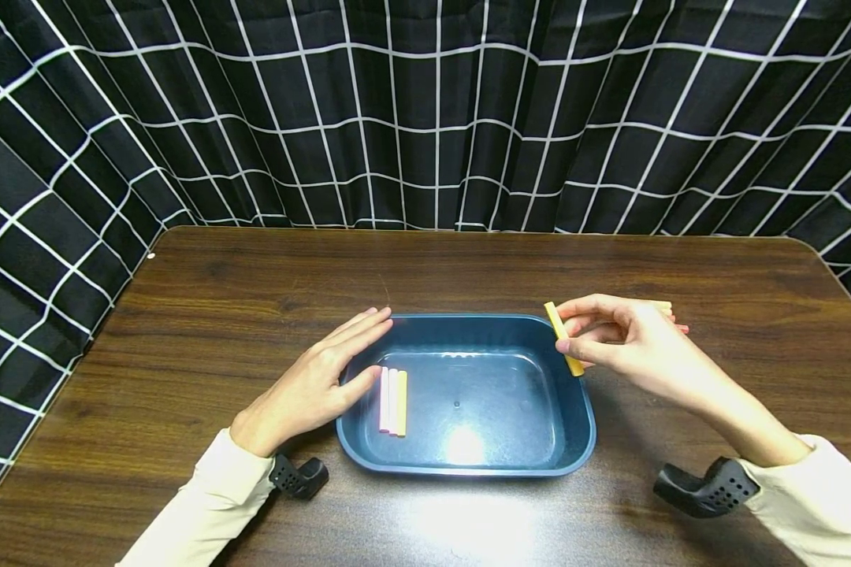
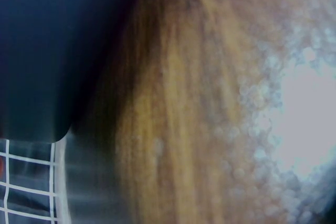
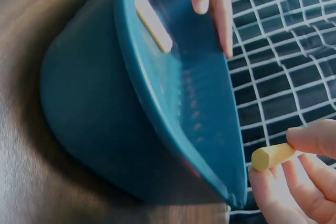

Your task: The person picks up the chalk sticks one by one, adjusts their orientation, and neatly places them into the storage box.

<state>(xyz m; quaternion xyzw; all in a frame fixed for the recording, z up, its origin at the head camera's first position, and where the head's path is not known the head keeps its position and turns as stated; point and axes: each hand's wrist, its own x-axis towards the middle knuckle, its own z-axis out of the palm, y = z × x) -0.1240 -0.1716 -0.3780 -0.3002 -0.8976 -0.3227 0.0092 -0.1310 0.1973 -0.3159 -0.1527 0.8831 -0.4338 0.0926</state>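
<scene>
My right hand (image 1: 627, 335) pinches a yellow-orange chalk stick (image 1: 557, 324) between thumb and fingers, over the right rim of a blue plastic tub (image 1: 468, 471). In the right wrist view the blunt end of that chalk (image 3: 261, 159) points toward the camera. My left hand (image 1: 319, 378) lies over the tub's left rim, fingers extended, thumb reaching inside. Close to that thumb, a pink chalk stick (image 1: 384, 402), a pale pink one (image 1: 393, 403) and a yellow one (image 1: 401, 403) lie side by side on the tub floor. The left wrist view is mostly blurred.
More chalk sticks (image 1: 682, 327), yellowish and red, peek out behind my right hand, mostly hidden by it. The tub stands on a dark wood-grain table (image 1: 255, 276). A black curtain with a white grid (image 1: 411, 110) hangs behind the table.
</scene>
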